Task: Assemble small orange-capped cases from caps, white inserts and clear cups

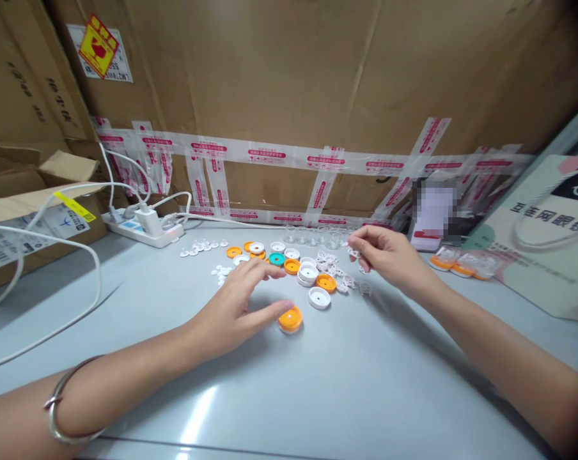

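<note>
My left hand (pixel 243 303) is spread low over the table, palm down. Its thumb tip reaches the edge of an orange round piece (pixel 290 317) with a clear rim beneath; whether it presses on it I cannot tell. Pinched between the thumb and fingers of my right hand (pixel 382 252) is a small white openwork plastic piece (pixel 353 253). Similar white openwork pieces (pixel 328 263) lie heaped left of that hand. Between the hands are round shallow cups: white (pixel 320 298), orange (pixel 326 283) and one teal (pixel 276 259). My left fingers partly cover others.
Clear round covers (pixel 312 237) line the back by a taped cardboard box (pixel 270 76). Small white pegged discs (pixel 203 247) lie at left, near a power strip (pixel 148 229) with looping white cables. A phone (pixel 431 214), orange pieces in clear wrap (pixel 464 263) and a printed bag (pixel 552 236) stand right.
</note>
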Tool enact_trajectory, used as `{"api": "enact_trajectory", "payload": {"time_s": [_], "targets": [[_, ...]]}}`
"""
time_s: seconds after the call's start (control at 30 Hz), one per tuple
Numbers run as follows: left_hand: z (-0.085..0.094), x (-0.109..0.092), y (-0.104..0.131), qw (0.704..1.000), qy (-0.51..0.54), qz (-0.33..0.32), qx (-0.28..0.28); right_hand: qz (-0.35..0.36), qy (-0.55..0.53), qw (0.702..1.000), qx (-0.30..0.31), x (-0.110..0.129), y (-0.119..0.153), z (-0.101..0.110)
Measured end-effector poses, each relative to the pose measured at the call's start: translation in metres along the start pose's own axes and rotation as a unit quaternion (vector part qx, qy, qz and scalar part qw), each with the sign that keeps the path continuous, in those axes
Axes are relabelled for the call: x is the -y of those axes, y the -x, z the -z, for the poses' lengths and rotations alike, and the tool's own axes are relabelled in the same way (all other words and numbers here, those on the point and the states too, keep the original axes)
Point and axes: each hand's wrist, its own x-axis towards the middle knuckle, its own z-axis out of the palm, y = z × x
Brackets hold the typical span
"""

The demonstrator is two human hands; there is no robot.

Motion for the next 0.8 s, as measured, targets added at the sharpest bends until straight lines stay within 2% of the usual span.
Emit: {"api": "enact_trajectory", "payload": {"time_s": [0.03, 0.1, 0.2, 0.3, 0.37, 0.43, 0.57, 0.67, 0.73, 0.8], "targets": [[-0.001, 0.000, -0.001, 1.000, -0.002, -0.023, -0.014, -0.004, -0.059, 0.998, 0.024, 0.011, 0.007, -0.007], [-0.002, -0.001, -0.001, 0.997, -0.008, -0.064, -0.038, -0.018, -0.141, 0.983, 0.116, 0.029, 0.022, -0.022], [-0.004, -0.002, 0.000, 0.992, -0.015, -0.102, -0.067, -0.033, -0.204, 0.953, 0.219, 0.045, 0.039, -0.037], [-0.004, -0.004, 0.001, 0.987, -0.009, -0.149, -0.066, -0.051, -0.240, 0.930, 0.274, 0.049, 0.046, -0.041], [-0.003, -0.004, 0.001, 0.984, 0.006, -0.170, -0.048, -0.063, -0.266, 0.918, 0.286, 0.049, 0.047, -0.041], [-0.003, -0.005, 0.001, 0.984, 0.028, -0.169, -0.041, -0.070, -0.290, 0.912, 0.281, 0.048, 0.048, -0.042], [-0.005, -0.007, 0.001, 0.989, 0.074, -0.120, -0.044, -0.060, -0.320, 0.902, 0.285, 0.050, 0.051, -0.044], [-0.006, -0.006, 0.000, 0.990, 0.104, -0.057, -0.070, -0.037, -0.299, 0.914, 0.271, 0.050, 0.045, -0.036], [-0.005, -0.004, 0.000, 0.987, 0.128, -0.006, -0.095, 0.002, -0.247, 0.949, 0.196, 0.043, 0.034, -0.023], [-0.002, -0.003, 0.001, 0.979, 0.167, 0.040, -0.114, 0.051, -0.149, 0.985, 0.069, 0.030, 0.020, -0.008]]}}
